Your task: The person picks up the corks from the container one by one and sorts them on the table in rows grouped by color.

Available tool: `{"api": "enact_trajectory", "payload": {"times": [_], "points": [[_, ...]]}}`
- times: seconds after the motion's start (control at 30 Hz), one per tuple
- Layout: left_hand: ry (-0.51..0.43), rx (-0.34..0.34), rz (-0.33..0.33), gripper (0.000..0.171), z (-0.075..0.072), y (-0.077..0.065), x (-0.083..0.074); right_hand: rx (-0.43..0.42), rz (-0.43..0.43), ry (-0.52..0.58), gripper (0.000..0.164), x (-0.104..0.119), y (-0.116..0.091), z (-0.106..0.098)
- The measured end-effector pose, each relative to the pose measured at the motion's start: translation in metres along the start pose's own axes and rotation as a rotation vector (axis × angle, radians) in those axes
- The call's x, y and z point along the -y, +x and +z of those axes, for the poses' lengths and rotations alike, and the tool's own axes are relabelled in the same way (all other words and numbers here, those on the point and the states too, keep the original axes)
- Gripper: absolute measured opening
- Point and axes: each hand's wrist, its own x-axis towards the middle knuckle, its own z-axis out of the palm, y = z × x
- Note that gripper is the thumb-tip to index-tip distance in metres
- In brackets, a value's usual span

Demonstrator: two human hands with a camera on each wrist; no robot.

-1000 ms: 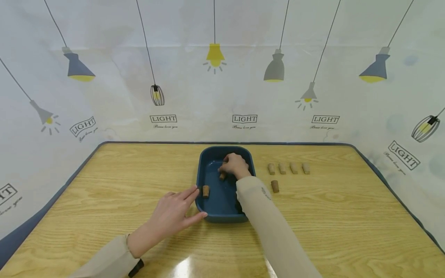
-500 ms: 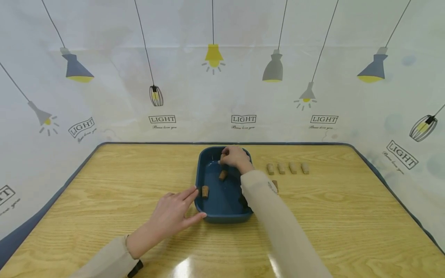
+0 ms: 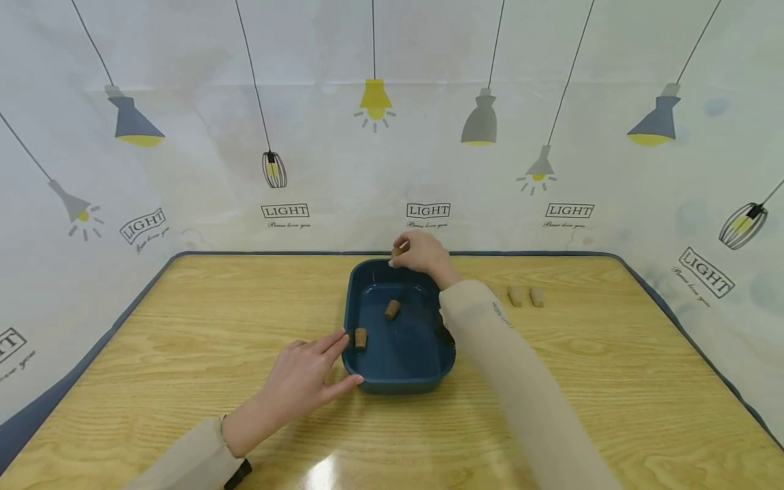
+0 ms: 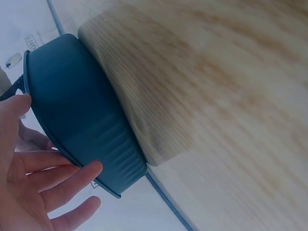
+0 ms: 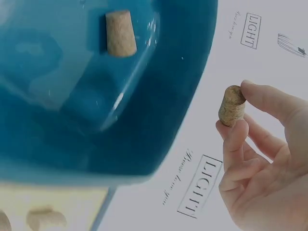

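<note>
My right hand (image 3: 424, 255) pinches a cork stopper (image 5: 233, 107) between thumb and fingertips, raised over the far rim of a deep blue tray (image 3: 392, 386). In the head view that cork is mostly hidden by the fingers. Inside the tray lie two more corks: one near the middle (image 3: 393, 309), and another cork (image 3: 361, 339) by the left wall. My left hand (image 3: 300, 381) rests against the tray's left near side, its fingers extended; the left wrist view shows the thumb and fingertips touching the tray's rim and outer wall.
To the right of the tray, lighter corks stand on the wooden table (image 3: 202, 327); two, a cork (image 3: 515, 296) and its neighbouring cork (image 3: 536, 297), show clearly. My right sleeve (image 3: 514, 367) covers part of that area. A wall sheet printed with lamps (image 3: 343, 170) borders the table's back.
My right hand has risen from the tray floor to above the far rim, carrying a cork. One cork stays behind on the tray floor. The left hand has held its place.
</note>
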Motion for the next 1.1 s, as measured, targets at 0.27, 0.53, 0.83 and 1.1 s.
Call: {"api": "enact_trajectory", "payload": {"times": [0.27,0.53,0.83,1.1], "points": [[0.0,-0.005,0.003,0.065,0.0,0.0,0.0,0.006,-0.043,-0.039,0.041,-0.007,-0.011,-0.013],[0.0,-0.005,0.0,0.064,-0.001,0.0,0.0,0.033,-0.108,-0.076,0.039,-0.021,-0.02,-0.018],[0.0,-0.013,0.014,0.065,0.0,-0.001,0.0,-0.009,-0.238,-0.09,0.039,-0.035,-0.04,-0.018],[-0.006,-0.006,0.009,0.065,0.0,-0.001,0.0,-0.049,-0.318,-0.062,0.04,-0.047,-0.065,-0.019]]}}
